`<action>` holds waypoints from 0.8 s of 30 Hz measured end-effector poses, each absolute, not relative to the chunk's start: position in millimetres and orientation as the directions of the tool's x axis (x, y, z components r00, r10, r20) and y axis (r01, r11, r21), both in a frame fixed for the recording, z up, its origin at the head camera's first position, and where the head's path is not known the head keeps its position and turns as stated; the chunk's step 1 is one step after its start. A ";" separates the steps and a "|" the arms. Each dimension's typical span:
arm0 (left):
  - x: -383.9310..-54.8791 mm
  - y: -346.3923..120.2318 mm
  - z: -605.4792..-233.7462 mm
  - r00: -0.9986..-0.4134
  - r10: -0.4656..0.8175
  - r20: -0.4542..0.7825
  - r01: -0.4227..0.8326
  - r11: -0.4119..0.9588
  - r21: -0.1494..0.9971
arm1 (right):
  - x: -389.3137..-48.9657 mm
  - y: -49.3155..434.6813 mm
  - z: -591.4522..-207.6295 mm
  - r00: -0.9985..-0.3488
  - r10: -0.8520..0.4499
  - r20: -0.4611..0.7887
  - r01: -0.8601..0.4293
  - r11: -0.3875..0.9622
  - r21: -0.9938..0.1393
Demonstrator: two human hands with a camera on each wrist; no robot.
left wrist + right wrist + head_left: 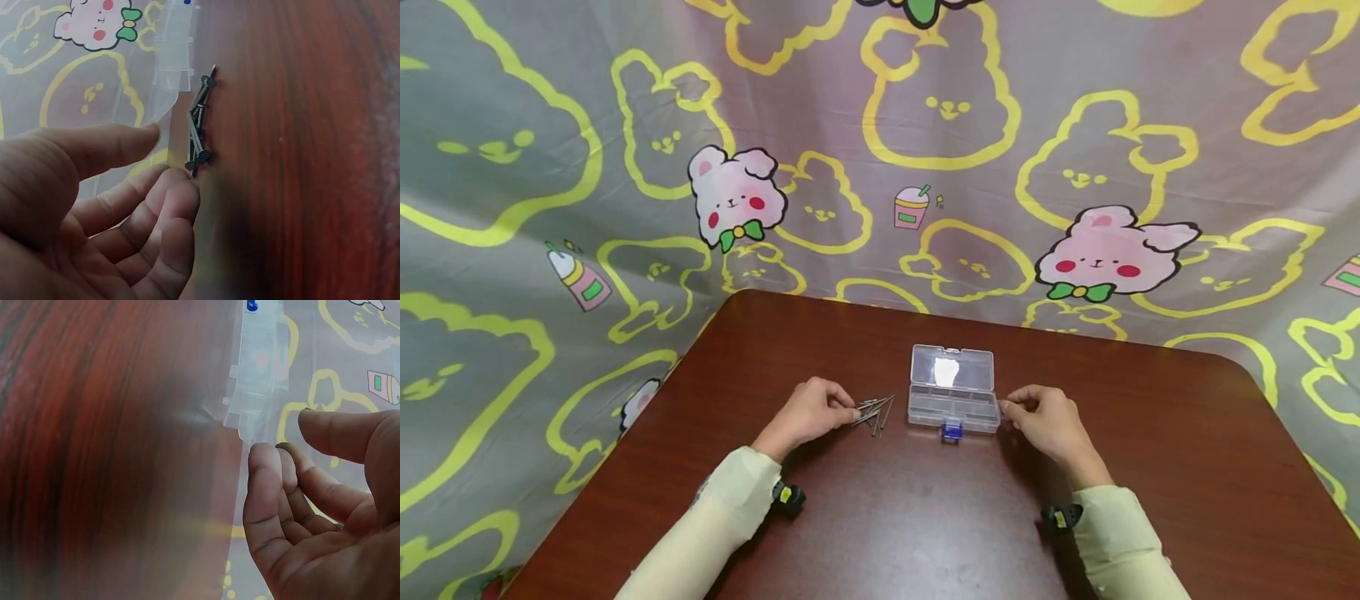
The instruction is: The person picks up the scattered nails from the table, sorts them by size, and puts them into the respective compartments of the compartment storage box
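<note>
A small pile of grey metal nails (874, 410) lies on the table left of a clear plastic compartment box (953, 408). The box's hinged lid (952, 368) stands raised at the back, and a blue latch (952, 431) hangs at the front. My left hand (815, 412) is at the pile's left end, fingertips right at the nails (199, 125). In the left wrist view its thumb is apart from the bent fingers, with nothing between them. My right hand (1051, 419) is beside the box's right end, fingertips close to its wall; its thumb (340, 432) stands apart from the fingers.
The brown wooden table (910, 517) has rounded far corners. A grey curtain (850, 100) with cartoon rabbit prints hangs behind and along the sides. Each wrist wears a black strap device, the left one (788, 497) and the right one (1062, 518).
</note>
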State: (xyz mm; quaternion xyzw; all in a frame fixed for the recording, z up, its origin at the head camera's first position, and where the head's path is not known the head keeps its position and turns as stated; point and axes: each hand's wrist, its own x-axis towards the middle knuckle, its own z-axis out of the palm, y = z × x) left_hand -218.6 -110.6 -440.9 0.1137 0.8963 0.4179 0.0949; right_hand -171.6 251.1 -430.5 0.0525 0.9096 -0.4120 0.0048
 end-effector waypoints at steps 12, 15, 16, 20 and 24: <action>-214.0 -105.9 -447.1 -0.953 0.300 -0.043 0.197 0.719 0.666 | -172.4 247.7 -435.5 -0.992 0.067 -0.104 0.122 0.695 -0.708; -213.9 -105.4 -449.2 -0.954 0.299 -0.019 0.214 0.723 0.656 | -172.0 246.4 -435.1 -0.990 0.075 -0.116 0.136 0.695 -0.706; -214.1 -105.2 -449.8 -0.954 0.299 -0.012 0.218 0.723 0.656 | -171.9 246.4 -434.9 -0.990 0.077 -0.119 0.138 0.695 -0.706; -215.8 -104.2 -451.3 -0.956 0.294 0.001 0.225 0.730 0.645 | -171.6 247.7 -435.3 -0.990 0.075 -0.120 0.138 0.698 -0.702; -217.2 -103.6 -452.1 -0.958 0.287 0.002 0.227 0.752 0.618 | -170.9 248.6 -436.3 -0.990 0.070 -0.125 0.138 0.694 -0.706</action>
